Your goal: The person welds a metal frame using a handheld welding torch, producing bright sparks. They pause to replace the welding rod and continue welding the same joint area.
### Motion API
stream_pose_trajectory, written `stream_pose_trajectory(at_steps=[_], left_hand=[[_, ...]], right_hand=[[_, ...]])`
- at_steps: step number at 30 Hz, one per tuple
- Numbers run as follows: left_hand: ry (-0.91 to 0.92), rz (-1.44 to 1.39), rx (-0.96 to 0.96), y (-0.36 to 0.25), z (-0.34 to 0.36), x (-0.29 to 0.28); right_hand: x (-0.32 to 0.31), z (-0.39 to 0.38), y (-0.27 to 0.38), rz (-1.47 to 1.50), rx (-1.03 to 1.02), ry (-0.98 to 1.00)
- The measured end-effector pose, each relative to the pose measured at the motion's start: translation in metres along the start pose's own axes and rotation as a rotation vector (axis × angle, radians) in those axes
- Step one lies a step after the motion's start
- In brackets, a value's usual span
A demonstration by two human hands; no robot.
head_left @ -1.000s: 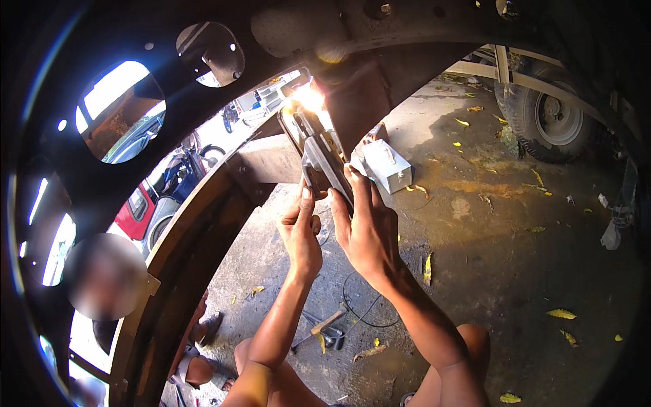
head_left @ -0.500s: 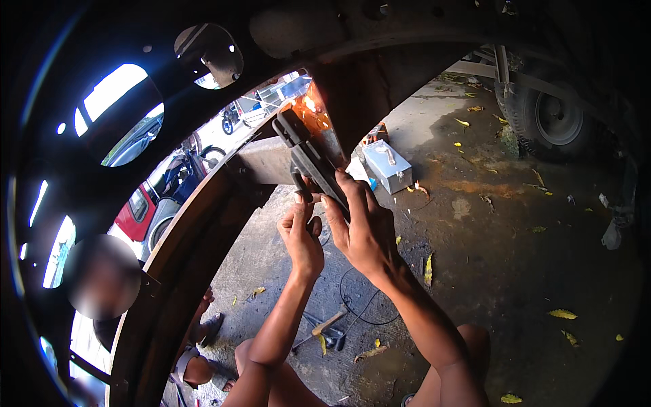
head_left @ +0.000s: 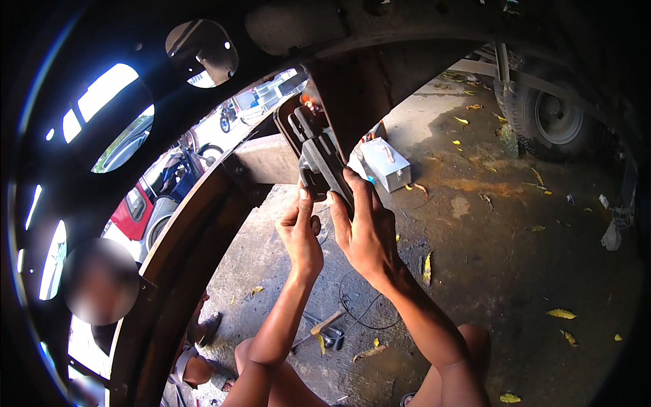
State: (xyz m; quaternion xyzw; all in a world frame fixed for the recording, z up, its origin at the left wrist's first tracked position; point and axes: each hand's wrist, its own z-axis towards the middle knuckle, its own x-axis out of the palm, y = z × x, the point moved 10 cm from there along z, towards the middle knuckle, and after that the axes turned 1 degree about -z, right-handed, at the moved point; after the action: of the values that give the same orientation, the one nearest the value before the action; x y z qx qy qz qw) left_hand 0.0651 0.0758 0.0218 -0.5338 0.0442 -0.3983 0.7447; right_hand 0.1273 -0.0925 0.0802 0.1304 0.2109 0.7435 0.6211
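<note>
Just below a dark steel bracket (head_left: pixel 356 88), my hands hold up a long, dark metal clamp-like piece (head_left: pixel 327 163); its exact kind is not plain. My right hand (head_left: pixel 369 230) is closed around its lower right side, thumb at the front edge. With thumb and fingers, my left hand (head_left: pixel 300 237) pinches its lower left part. The piece's upper end lies in front of a rusty flat plate (head_left: pixel 288 125) by the bracket's left edge. A small orange glow (head_left: pixel 310 103) shows behind that upper end. Parts of the fingers are hidden behind the piece.
A curved steel beam (head_left: pixel 183 251) runs down on the left; a frame with round holes arches overhead. A silver metal box (head_left: pixel 386 165) stands on the wet floor. A hammer (head_left: pixel 327 323) and cable lie below. Another person sits at lower left. A truck wheel (head_left: pixel 559 115) is at right.
The clamp-like piece has turned in my hands, showing more of its face and lower left part. The orange glow has shrunk. My left fingertips have shifted slightly up along the piece.
</note>
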Motion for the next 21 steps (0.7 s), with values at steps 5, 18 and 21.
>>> stream_pose_trajectory(at_steps=[5,18,21], left_hand=[[0.005,-0.005,0.006,0.0025,0.0031,-0.0013],[0.016,0.019,0.015,-0.0013,0.0038,0.0014],[0.017,0.030,-0.008,0.0000,0.0038,-0.0017]], right_hand=[[0.0005,0.0003,-0.0016,-0.012,-0.040,-0.024],[0.0025,0.0035,-0.0019,-0.052,0.009,0.013],[0.0036,0.0031,-0.0037,-0.010,0.033,0.029]])
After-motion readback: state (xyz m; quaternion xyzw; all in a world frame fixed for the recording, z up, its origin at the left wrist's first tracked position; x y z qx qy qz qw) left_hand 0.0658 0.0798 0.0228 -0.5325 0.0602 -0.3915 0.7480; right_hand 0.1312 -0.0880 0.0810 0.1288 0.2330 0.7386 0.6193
